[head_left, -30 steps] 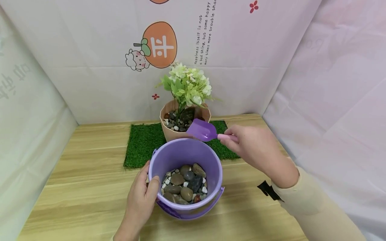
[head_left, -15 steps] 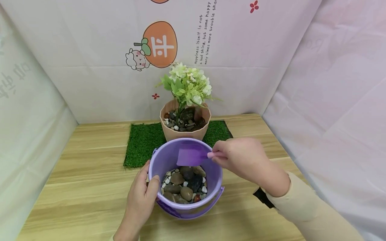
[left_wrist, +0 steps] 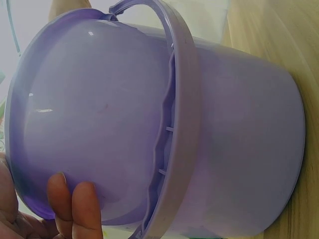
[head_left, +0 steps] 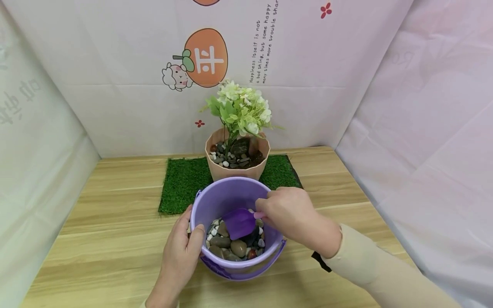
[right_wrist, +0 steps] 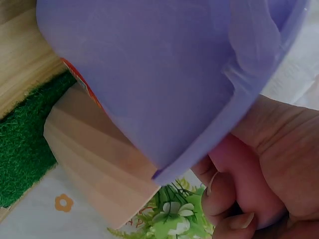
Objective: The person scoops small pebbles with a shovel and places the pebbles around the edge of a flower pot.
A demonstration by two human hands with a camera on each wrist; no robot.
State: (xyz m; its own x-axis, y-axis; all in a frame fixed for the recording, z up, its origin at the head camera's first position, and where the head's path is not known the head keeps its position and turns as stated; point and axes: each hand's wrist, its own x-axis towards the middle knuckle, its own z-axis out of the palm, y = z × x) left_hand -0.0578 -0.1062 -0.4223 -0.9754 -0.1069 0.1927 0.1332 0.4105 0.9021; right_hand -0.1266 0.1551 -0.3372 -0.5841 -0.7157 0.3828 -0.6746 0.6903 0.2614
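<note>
In the head view a purple bucket [head_left: 215, 197] stands on the wooden table, with stones [head_left: 220, 242] of mixed sizes at its bottom. My left hand [head_left: 179, 252] grips its left rim, thumb at the edge; in the left wrist view several fingers [left_wrist: 86, 209] lie along the bucket's outer wall. Inside the bucket, a purple toy shovel [head_left: 239, 223] is lowered over the stones, hiding some of them. My right hand [head_left: 292, 214] holds it over the right rim, fingers curled round its pink handle [right_wrist: 244, 179] in the right wrist view. Whether the blade touches the stones I cannot tell.
Just behind the bucket, a beige flower pot [head_left: 236, 172] with stones and a white-green flowering plant [head_left: 246, 113] stands on a green turf mat [head_left: 181, 186]. The bucket's carrying handle [head_left: 246, 276] hangs down at the front. White printed cloth [head_left: 135, 111] surrounds the table.
My right hand has brought the shovel from beside the flower pot's rim over the bucket's edge and down to the stones. My left hand and the bucket have stayed in place.
</note>
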